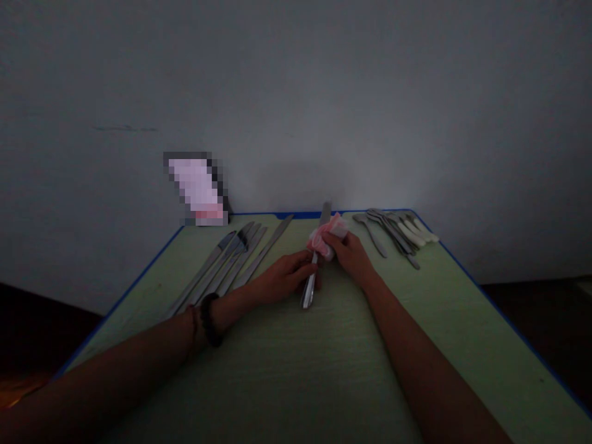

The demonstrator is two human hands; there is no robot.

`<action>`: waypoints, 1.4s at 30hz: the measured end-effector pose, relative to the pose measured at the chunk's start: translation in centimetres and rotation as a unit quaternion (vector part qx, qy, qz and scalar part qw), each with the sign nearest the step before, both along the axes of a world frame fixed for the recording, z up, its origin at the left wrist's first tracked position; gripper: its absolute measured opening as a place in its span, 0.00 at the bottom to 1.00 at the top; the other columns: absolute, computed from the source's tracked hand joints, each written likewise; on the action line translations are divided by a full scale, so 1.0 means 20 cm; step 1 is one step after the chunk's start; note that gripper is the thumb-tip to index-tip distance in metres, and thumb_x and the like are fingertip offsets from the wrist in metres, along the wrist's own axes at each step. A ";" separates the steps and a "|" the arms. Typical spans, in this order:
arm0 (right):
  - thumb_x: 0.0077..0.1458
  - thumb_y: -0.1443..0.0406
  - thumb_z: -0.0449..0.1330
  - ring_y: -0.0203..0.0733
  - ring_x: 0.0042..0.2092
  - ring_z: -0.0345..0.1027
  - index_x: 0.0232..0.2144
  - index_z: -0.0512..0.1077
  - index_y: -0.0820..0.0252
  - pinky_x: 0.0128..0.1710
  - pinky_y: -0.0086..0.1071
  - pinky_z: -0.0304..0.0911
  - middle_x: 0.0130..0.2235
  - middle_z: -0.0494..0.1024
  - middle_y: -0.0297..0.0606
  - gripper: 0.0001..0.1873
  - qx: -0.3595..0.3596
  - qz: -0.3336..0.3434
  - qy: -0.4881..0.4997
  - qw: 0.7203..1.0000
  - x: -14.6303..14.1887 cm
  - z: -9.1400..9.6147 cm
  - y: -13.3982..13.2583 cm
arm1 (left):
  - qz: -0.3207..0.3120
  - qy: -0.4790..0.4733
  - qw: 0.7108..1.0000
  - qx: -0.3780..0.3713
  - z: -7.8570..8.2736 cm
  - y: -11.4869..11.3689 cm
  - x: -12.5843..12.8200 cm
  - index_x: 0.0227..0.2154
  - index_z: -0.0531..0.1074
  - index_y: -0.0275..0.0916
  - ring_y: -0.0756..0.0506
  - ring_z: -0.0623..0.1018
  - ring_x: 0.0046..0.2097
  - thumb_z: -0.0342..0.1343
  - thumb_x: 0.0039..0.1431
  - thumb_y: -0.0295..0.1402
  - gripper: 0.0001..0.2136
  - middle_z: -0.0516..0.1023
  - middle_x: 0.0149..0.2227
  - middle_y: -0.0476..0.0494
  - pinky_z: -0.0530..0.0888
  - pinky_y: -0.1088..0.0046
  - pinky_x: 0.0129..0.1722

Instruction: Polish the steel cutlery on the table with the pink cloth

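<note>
My left hand (pixel 293 274) is closed around the handle of a table knife (pixel 309 295), whose blade points toward the wall. A crumpled pink and white cloth (pixel 319 242) is wrapped round the middle of the knife. My right hand (pixel 349 253) pinches this cloth against the blade, thumb on top. To the left lie several table knives (pixel 229 262) side by side, partly covered by my left forearm. At the right, a group of spoons and forks (pixel 393 228) rests near the far edge, some with pale handles.
The green table (pixel 319 370) has a blue edge and stands against a grey wall (pixel 296 92). A blurred-out upright device with a bright screen (pixel 197 188) leans at the far left corner. One fork or spoon (pixel 372 237) lies slightly apart from the right-hand group.
</note>
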State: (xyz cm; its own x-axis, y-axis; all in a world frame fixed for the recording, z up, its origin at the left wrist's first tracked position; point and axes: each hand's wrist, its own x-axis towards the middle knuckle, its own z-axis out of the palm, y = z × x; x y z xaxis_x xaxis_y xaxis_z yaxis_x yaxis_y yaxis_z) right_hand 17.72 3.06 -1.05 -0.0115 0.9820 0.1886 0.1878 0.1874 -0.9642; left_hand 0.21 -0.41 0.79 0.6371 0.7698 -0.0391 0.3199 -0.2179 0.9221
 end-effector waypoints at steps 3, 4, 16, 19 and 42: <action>0.47 0.55 0.57 0.39 0.32 0.66 0.33 0.73 0.64 0.36 0.33 0.61 0.33 0.76 0.39 0.17 -0.002 0.001 -0.004 1.000 0.00 0.00 0.00 | -0.002 -0.026 0.999 -0.026 -0.01 0.00 0.00 0.35 0.64 0.36 0.53 0.67 0.24 0.41 0.61 0.36 0.10 0.74 0.30 0.47 0.65 0.78 0.24; 0.47 0.55 0.57 0.39 0.33 0.66 0.32 0.73 0.64 0.36 0.33 0.60 0.33 0.75 0.39 0.17 0.000 0.003 -0.005 1.000 0.00 0.00 0.00 | -0.003 -0.027 0.999 -0.028 -0.01 0.01 0.00 0.36 0.65 0.35 0.53 0.67 0.24 0.41 0.61 0.34 0.10 0.74 0.30 0.47 0.65 0.78 0.24; 0.47 0.55 0.57 0.40 0.34 0.66 0.33 0.73 0.64 0.37 0.33 0.60 0.33 0.76 0.39 0.18 0.009 0.007 -0.008 1.000 0.00 0.00 0.00 | 0.012 0.037 0.999 0.008 -0.01 0.02 -0.02 0.24 0.63 0.37 0.53 0.65 0.23 0.41 0.60 0.35 0.13 0.65 0.20 0.53 0.64 0.78 0.24; 0.47 0.55 0.57 0.40 0.34 0.66 0.33 0.73 0.65 0.36 0.33 0.60 0.33 0.76 0.39 0.19 0.006 0.004 -0.011 1.000 0.00 0.00 0.00 | 0.007 0.027 1.000 -0.002 -0.01 0.02 -0.01 0.23 0.62 0.37 0.53 0.65 0.22 0.41 0.60 0.35 0.12 0.65 0.19 0.54 0.64 0.77 0.24; 0.47 0.54 0.57 0.40 0.33 0.65 0.31 0.72 0.64 0.35 0.34 0.59 0.32 0.75 0.39 0.17 0.009 -0.003 -0.017 1.000 0.00 0.00 -0.01 | 0.005 0.069 0.997 0.034 0.00 0.01 -0.01 0.23 0.63 0.37 0.53 0.66 0.23 0.42 0.60 0.38 0.15 0.65 0.20 0.54 0.63 0.78 0.24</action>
